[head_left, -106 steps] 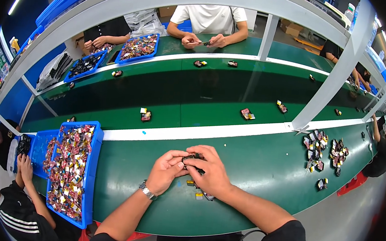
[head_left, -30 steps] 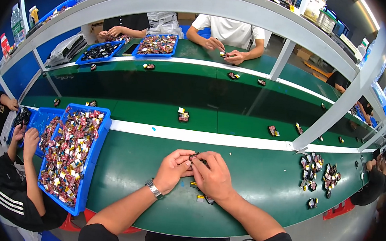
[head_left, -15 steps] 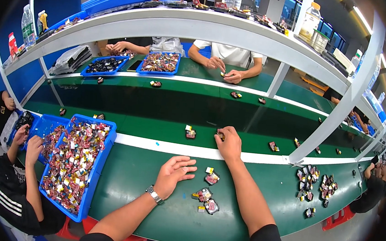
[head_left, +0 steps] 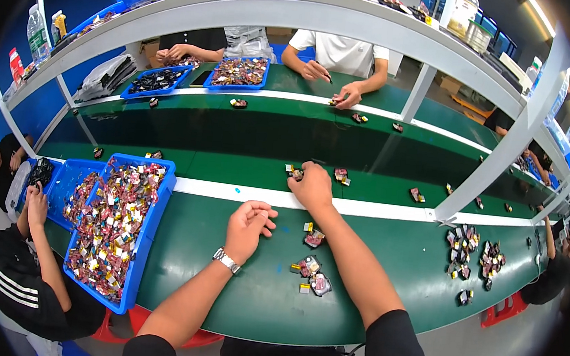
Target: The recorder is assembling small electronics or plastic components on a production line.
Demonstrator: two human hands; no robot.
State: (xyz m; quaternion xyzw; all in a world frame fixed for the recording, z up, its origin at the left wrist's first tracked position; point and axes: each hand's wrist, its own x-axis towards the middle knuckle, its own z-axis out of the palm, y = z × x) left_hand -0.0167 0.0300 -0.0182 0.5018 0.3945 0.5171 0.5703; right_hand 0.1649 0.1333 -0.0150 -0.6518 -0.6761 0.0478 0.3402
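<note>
My right hand (head_left: 312,188) reaches over the green belt (head_left: 231,170). Its fingertips close on a small circuit board with a white-and-yellow battery pack (head_left: 292,170), partly hidden by them. Just right of these fingers lies another such board (head_left: 342,177). My left hand (head_left: 248,232), with a metal watch at the wrist, hovers above the green worktop (head_left: 190,258); its fingers are loosely bent and apart, with nothing in them. Between my forearms a board with a battery (head_left: 314,235) lies near a small cluster of boards (head_left: 317,280).
A blue tray (head_left: 140,260) heaped with boards stands at left, beside a co-worker (head_left: 19,270). More boards (head_left: 460,251) are grouped at right. A white ledge (head_left: 377,210) and a shelf post (head_left: 499,136) border the belt. Across it, another person's hands (head_left: 346,96) work.
My right hand has left one board on the belt and moved left onto the neighbouring one. My left hand's fingers have curled in more. The whole view has shifted slightly.
</note>
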